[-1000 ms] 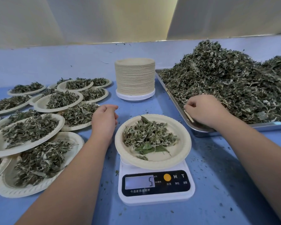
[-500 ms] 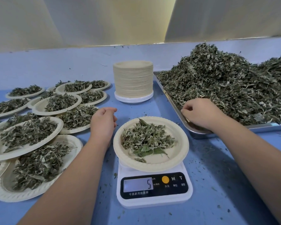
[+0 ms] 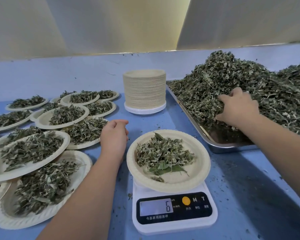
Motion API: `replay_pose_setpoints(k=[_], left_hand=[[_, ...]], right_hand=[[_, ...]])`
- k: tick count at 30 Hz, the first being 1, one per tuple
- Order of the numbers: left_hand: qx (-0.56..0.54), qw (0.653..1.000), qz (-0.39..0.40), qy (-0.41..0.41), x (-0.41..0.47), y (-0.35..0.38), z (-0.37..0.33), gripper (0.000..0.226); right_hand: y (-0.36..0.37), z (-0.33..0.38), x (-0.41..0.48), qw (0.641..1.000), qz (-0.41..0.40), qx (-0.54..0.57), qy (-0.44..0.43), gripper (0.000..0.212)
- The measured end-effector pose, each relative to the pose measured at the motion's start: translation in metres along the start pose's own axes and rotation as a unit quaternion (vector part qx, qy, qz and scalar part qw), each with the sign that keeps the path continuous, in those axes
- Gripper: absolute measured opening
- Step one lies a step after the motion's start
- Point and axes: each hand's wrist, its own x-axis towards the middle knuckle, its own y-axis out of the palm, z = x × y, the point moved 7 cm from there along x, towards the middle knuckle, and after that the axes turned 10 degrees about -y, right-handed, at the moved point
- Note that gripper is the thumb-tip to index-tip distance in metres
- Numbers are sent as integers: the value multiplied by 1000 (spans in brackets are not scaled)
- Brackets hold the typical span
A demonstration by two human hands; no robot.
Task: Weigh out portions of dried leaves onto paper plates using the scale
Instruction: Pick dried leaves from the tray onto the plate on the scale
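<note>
A person is standing at a blue table [image 3: 249, 187], both bare arms reaching forward. A white kitchen scale [image 3: 174, 212] is sitting near the front edge, its display showing a 6. A paper plate [image 3: 194, 181] is resting on the scale, carrying a small heap of dried leaves [image 3: 163, 155]. The right hand [image 3: 236, 108] is pressing into the big pile of dried leaves [image 3: 241, 80] filling a metal tray [image 3: 220, 146] on the right, its fingers spread and curling around a clump of leaves. The left hand [image 3: 113, 135] is resting on the table just beside the plate on the scale, fingers curled loosely inward; whether anything is inside them I cannot tell. To the left, many filled plates [image 3: 0, 168] are lying overlapping one another, each holding a portion of leaves. A tall stack of empty plates [image 3: 145, 94] is standing behind the scale, between the filled plates and the tray.
</note>
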Motion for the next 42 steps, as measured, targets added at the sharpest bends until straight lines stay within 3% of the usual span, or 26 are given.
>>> replay_pose_setpoints(k=[4,6,10,17,25,34,42], left_hand=[[3,1000,-2,0,2,0,1,19],[3,1000,-2,-1,3,1,1,19],[5,1000,-1,1,2,0,1,19],[17,1000,-3,3,1,0,0,20],[18,1000,-8,2,0,-1,-1,21],[22,1000,-11,3,-2,-1,-2,21],[11,1000,-9,3,-1,-1,-1,20]], right_hand=[[23,7,3,987,159,0,-8,61],[27,17,-4,984,175,-33,-28,50],[27,35,-12,980,163,-74,-92,40],[8,40,-27,984,51,109,-131,22],[-15,32,-25,963,-70,211,-152,6],[-14,30,-26,957,-82,239,-144,20],[-13,32,-27,953,-40,264,-146,15]])
